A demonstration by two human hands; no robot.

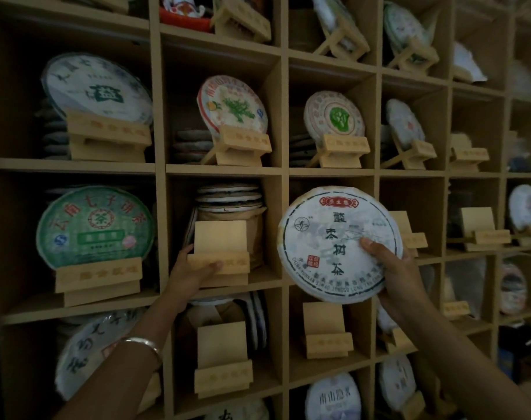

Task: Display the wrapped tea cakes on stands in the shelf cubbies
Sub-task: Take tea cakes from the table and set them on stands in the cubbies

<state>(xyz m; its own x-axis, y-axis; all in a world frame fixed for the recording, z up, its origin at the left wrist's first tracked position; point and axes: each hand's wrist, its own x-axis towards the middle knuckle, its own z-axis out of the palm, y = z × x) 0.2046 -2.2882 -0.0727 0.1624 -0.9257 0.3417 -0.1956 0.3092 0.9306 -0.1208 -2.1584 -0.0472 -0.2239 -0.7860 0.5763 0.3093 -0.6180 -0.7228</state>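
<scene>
My right hand grips a round white-wrapped tea cake with black characters and a red label, thumb across its face, held upright in front of the cubby right of centre. My left hand holds the front lip of an empty wooden stand in the centre cubby, thumb on the lip's front and fingers at its left side. Behind that stand sits a stack of wrapped cakes on a brown paper bundle.
Wooden shelf cubbies fill the view. Cakes stand on stands at left and in the row above. Empty stands sit below and to the right.
</scene>
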